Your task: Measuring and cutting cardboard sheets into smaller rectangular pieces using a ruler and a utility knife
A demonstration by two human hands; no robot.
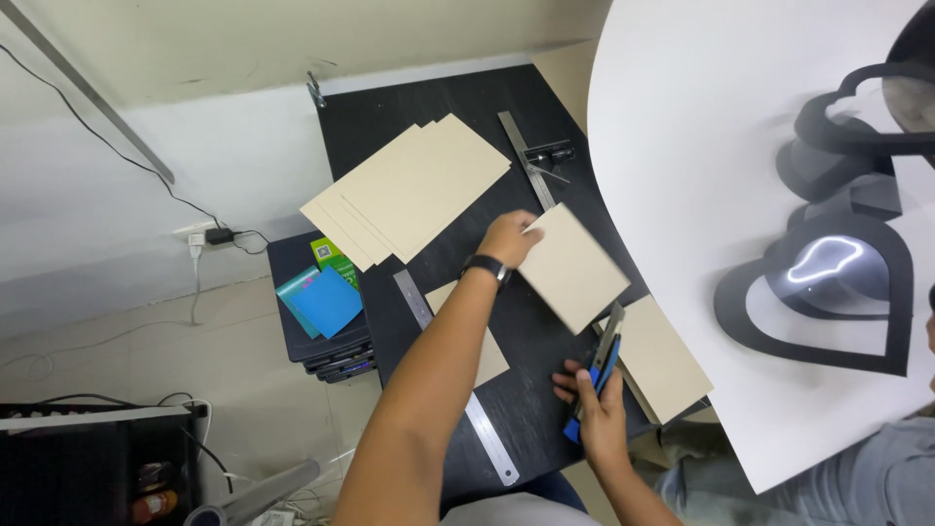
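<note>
On the black surface (438,107), a tan card (573,265) is gripped by the left hand (508,237) at its near-left edge and held tilted just beside the steel ruler (458,375). A blue cutter (596,375) is clasped in the right hand (596,414), blade pointed away from the fingers, probably for safety. Beyond the ruler, more cards (409,190) are fanned in a stack, kept apart from the cutter.

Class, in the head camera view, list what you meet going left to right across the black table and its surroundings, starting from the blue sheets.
blue sheets → stack of tan boards → left hand → tan board it holds → heart-shaped black frame on the large white sheet
</note>
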